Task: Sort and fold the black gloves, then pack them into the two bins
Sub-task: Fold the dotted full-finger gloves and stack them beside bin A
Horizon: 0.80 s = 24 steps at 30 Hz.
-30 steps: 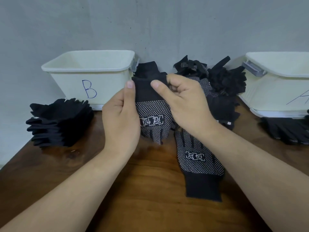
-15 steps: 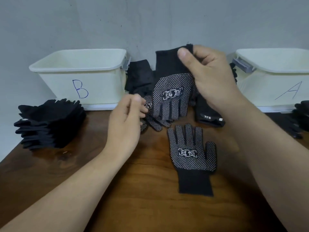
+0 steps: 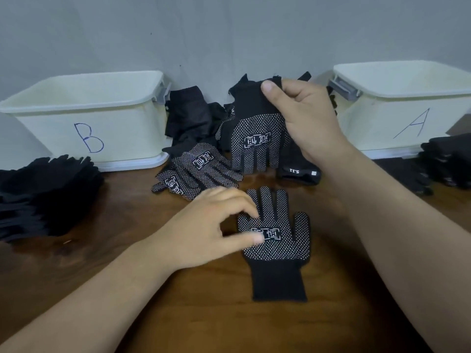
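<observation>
Head view: at upper centre the right hand (image 3: 305,118) pinches the cuff of a dotted glove (image 3: 257,138) that hangs fingers-down (its boxed white logo is unreadable). At lower centre the left hand (image 3: 211,225) sets its curved thumb and fingertips on a flat glove (image 3: 277,243); blur hides whether it pinches. Bin B (image 3: 102,118) sits upper left and bin A (image 3: 407,103) upper right. A folded glove (image 3: 300,171) at centre reads "5.11", upside down.

The wooden bench (image 3: 229,327) is carrying two cream bins at the back, bin B (image 3: 89,118) left and bin A (image 3: 407,110) right, with a loose glove pile (image 3: 188,118) lying between them. One dotted glove (image 3: 283,250) is lying flat mid-bench, two more (image 3: 196,171) near bin B. A left stack (image 3: 46,194) and a right stack (image 3: 448,161) are sitting before the bins.
</observation>
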### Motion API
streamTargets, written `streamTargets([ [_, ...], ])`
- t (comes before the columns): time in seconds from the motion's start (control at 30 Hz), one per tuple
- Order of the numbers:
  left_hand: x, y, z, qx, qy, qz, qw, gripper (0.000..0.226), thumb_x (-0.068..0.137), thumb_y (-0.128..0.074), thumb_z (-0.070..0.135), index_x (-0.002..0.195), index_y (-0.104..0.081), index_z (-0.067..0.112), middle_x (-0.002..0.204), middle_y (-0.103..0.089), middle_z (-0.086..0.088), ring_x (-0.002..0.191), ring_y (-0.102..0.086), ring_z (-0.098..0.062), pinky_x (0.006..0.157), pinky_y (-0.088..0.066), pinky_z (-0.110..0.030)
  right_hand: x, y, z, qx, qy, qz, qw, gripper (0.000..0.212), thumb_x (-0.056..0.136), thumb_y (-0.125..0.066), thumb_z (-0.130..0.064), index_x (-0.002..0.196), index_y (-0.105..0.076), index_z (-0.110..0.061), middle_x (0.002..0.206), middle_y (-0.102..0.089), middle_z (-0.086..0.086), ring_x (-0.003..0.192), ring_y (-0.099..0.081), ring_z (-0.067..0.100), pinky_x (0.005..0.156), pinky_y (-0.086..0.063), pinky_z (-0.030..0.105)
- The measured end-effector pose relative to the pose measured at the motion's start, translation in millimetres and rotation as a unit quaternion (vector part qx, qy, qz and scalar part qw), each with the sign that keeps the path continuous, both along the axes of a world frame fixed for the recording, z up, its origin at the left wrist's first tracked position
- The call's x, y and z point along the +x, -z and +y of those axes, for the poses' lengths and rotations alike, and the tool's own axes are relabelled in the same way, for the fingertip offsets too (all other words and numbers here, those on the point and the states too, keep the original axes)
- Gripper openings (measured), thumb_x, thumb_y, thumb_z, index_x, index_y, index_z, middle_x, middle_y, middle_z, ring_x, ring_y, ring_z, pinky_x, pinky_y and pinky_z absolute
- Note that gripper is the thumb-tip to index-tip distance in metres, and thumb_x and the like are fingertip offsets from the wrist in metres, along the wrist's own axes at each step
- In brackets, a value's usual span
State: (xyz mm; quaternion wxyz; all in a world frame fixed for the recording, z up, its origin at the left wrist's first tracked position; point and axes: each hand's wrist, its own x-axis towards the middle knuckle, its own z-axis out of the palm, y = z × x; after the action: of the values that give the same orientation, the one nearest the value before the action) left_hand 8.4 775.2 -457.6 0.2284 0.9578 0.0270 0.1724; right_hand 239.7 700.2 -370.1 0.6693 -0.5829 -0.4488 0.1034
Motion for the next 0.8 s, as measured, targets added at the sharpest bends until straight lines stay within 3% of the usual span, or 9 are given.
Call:
streamTargets([
  [0.1, 1, 1, 12, -0.012, -0.072, -0.062, 0.995, 0.014, 0.105, -0.061, 0.04, 0.11, -0.07, 0.032, 0.115, -0.065, 0.021, 0.116, -0.059, -0.007, 0.105, -0.044, -0.038, -2, 0, -5, 0.004, 0.006, -0.006, 1.0, 0.033, 0.103, -0.072, -0.032, 0.09, -0.078, -0.002, 0.095, -0.076, 0.026, 0.089, -0.072, 0.026, 0.084, -0.06, 0.053],
  [0.17, 0, 3, 20, -0.023, -0.133, -0.056, 0.989, 0.011, 0.104, -0.06, 0.038, 0.11, -0.068, 0.035, 0.113, -0.063, 0.024, 0.113, -0.056, -0.005, 0.1, -0.043, -0.028, -4, 1, -10, 0.003, 0.009, -0.008, 1.0, 0.028, 0.104, -0.071, -0.028, 0.086, -0.079, -0.007, 0.088, -0.077, 0.019, 0.087, -0.073, 0.021, 0.079, -0.06, 0.042],
  [0.23, 0, 5, 22, -0.04, -0.168, -0.034, 0.984, 0.013, 0.101, -0.06, 0.042, 0.111, -0.066, 0.038, 0.113, -0.06, 0.026, 0.109, -0.054, -0.003, 0.09, -0.041, -0.016, -6, 3, -12, 0.002, 0.013, -0.016, 1.0, 0.038, 0.103, -0.072, -0.031, 0.087, -0.074, 0.004, 0.086, -0.072, 0.027, 0.082, -0.067, 0.023, 0.075, -0.057, 0.044],
  [0.37, 0, 8, 21, -0.049, -0.196, -0.027, 0.979, 0.012, 0.1, -0.063, 0.037, 0.112, -0.066, 0.037, 0.112, -0.059, 0.021, 0.076, -0.058, -0.006, 0.072, -0.037, -0.012, -10, 8, -20, -0.014, 0.027, -0.037, 0.999, 0.057, 0.1, -0.074, -0.043, 0.088, -0.065, 0.012, 0.083, -0.06, 0.038, 0.078, -0.052, 0.024, 0.071, -0.049, 0.043],
  [0.47, -1, 6, 21, -0.066, -0.212, -0.03, 0.975, 0.01, 0.101, -0.065, 0.032, 0.111, -0.066, 0.034, 0.114, -0.06, 0.018, 0.07, -0.057, -0.005, 0.071, -0.036, -0.008, -11, 12, -30, -0.014, 0.028, -0.037, 0.999, 0.062, 0.101, -0.073, -0.043, 0.085, -0.057, 0.015, 0.075, -0.052, 0.031, 0.075, -0.045, 0.024, 0.069, -0.041, 0.037],
  [0.57, 0, 5, 20, -0.062, -0.21, -0.021, 0.975, 0.013, 0.101, -0.064, 0.033, 0.114, -0.066, 0.034, 0.116, -0.061, 0.018, 0.075, -0.057, -0.004, 0.073, -0.037, -0.011, -15, 16, -37, -0.032, 0.028, -0.025, 0.999, 0.063, 0.101, -0.073, -0.043, 0.082, -0.054, 0.014, 0.072, -0.047, 0.026, 0.07, -0.042, 0.026, 0.065, -0.038, 0.039],
  [0.63, -1, 5, 20, -0.069, -0.211, -0.016, 0.975, 0.013, 0.101, -0.063, 0.034, 0.114, -0.066, 0.034, 0.116, -0.061, 0.018, 0.076, -0.056, -0.003, 0.073, -0.037, -0.012, -21, 19, -45, -0.04, 0.023, -0.011, 0.999, 0.049, 0.101, -0.073, -0.039, 0.082, -0.066, 0.006, 0.074, -0.061, 0.024, 0.071, -0.056, 0.021, 0.068, -0.045, 0.033],
  [0.7, -1, 5, 20, -0.072, -0.21, -0.015, 0.975, 0.013, 0.101, -0.064, 0.034, 0.114, -0.066, 0.034, 0.116, -0.06, 0.019, 0.076, -0.055, 0.0, 0.073, -0.036, -0.012, -28, 28, -55, -0.053, 0.019, -0.003, 0.998, 0.03, 0.103, -0.072, -0.031, 0.087, -0.076, -0.006, 0.083, -0.077, 0.01, 0.081, -0.072, 0.015, 0.071, -0.055, 0.03],
  [0.8, -1, 6, 20, -0.067, -0.199, -0.015, 0.978, 0.014, 0.101, -0.064, 0.033, 0.115, -0.066, 0.033, 0.115, -0.06, 0.02, 0.082, -0.054, 0.004, 0.079, -0.037, -0.011, -40, 49, -70, -0.069, -0.002, 0.019, 0.997, 0.054, 0.098, -0.076, -0.045, 0.086, -0.064, 0.006, 0.09, -0.067, 0.032, 0.082, -0.069, 0.034, 0.073, -0.057, 0.049],
])
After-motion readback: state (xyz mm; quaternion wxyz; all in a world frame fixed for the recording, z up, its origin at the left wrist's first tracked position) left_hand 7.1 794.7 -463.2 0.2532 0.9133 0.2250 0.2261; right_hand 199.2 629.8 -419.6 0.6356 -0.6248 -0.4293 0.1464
